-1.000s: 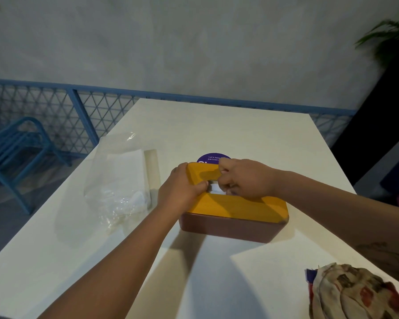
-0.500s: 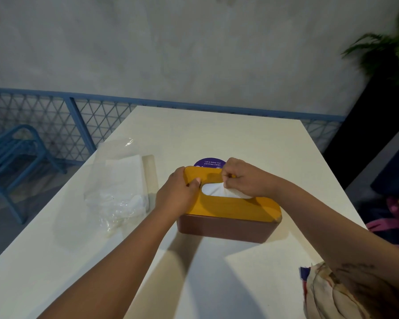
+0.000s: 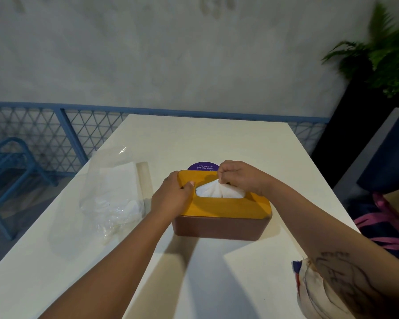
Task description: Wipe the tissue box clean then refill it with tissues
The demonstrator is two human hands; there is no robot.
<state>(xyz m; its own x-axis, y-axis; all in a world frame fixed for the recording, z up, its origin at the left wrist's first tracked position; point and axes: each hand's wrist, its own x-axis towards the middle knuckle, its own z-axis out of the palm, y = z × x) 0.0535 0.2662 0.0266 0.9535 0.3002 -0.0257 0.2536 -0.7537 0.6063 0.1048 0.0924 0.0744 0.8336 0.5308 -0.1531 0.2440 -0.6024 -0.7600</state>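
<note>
Hands meet over the tissue box (image 3: 219, 224) in the head view, a brown box with an orange lid (image 3: 230, 207) standing flat on the white table (image 3: 205, 139). The left hand (image 3: 171, 198) grips the box's left end, curled over the far corner, with the thumb (image 3: 189, 184) lying along the lid and its tip at the left edge of the slot. The right hand (image 3: 240, 178) sits just above the far side of the slot, its fingers (image 3: 222, 178) bunched tight and pinching the peak of a white tissue (image 3: 213, 191). From that pinch the tissue fans down into the slot and fills the opening. Just beyond the fingers, partly hidden behind the box's far edge, a round purple sticker (image 3: 204, 166) with small white print lies on the table. Well to the left of the left hand's fingers lies a crumpled clear plastic bag (image 3: 106, 208) with a stack of white tissues (image 3: 122, 178) inside it. On the near side of the fingers, close to the table's right edge and partly under the right forearm, a patterned cloth (image 3: 309, 293) lies bunched. Far beyond the fingers, past the table's end, a blue mesh railing (image 3: 67, 130) runs along the foot of a grey wall (image 3: 171, 54). A blue chair (image 3: 12, 162) stands far to the left of the fingers, off the table, and a green plant (image 3: 382, 54) rises far to their right.
</note>
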